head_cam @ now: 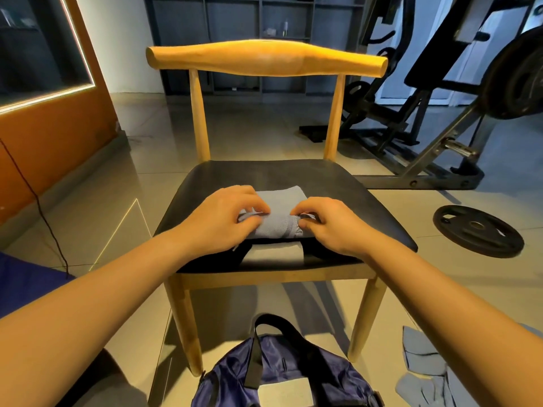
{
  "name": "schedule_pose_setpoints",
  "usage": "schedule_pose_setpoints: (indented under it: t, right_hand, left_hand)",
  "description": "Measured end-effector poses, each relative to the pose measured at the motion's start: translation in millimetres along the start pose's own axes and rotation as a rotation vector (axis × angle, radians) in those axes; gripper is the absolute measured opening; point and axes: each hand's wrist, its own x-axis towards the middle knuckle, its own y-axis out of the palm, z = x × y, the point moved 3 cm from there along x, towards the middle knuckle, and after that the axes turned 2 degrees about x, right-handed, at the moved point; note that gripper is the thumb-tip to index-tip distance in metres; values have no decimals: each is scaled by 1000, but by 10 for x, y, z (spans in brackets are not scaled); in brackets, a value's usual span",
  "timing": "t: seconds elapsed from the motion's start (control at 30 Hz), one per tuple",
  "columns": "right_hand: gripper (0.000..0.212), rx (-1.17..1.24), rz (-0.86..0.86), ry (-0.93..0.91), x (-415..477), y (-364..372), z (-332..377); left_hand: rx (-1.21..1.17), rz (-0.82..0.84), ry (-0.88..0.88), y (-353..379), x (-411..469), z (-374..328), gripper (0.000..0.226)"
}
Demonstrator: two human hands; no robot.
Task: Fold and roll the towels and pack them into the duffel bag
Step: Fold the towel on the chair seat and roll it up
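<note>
A grey-blue towel (pixel 280 211) lies on the black seat of a wooden chair (pixel 338 183), its near end partly wound into a roll. My left hand (pixel 221 217) grips the roll's left end with curled fingers. My right hand (pixel 332 223) pinches the roll's right end. The flat, unrolled part of the towel stretches away from me toward the chair back. A navy duffel bag (pixel 282 374) with black straps sits on the floor in front of the chair, below my arms. More grey-blue towels (pixel 423 365) lie on the floor at the lower right.
A black weight plate (pixel 477 230) lies on the tiled floor right of the chair. Gym machines (pixel 440 92) stand behind on the right. An orange wall (pixel 53 136) with a trailing cable runs along the left. Dark shelving (pixel 258 30) fills the back.
</note>
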Motion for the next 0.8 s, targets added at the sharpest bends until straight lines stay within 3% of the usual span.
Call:
schedule_pose_setpoints:
  t: [0.13,0.3,0.47,0.57,0.67,0.8]
  right_hand:
    - [25,49,-1,32,74,20,-29]
    - [23,-72,-223,-81,63,-22,76]
    - [30,-176,-169,-159,61,71,116]
    - [28,-82,-166,-104,81,88,80]
    - [27,0,-145,-42,144,86,49]
    - [28,0,-108,-20,251,39,42]
  left_hand:
    - [153,-43,60,149,-29,-127,35]
    - [7,-102,-113,190,35,-51,24]
    - [-102,-74,-264,219,133,51,24]
    - [62,-193,-119,191,100,-15,26]
    - [238,-156,70,209,39,-87,36]
    - [228,-175,20,218,61,-37,22]
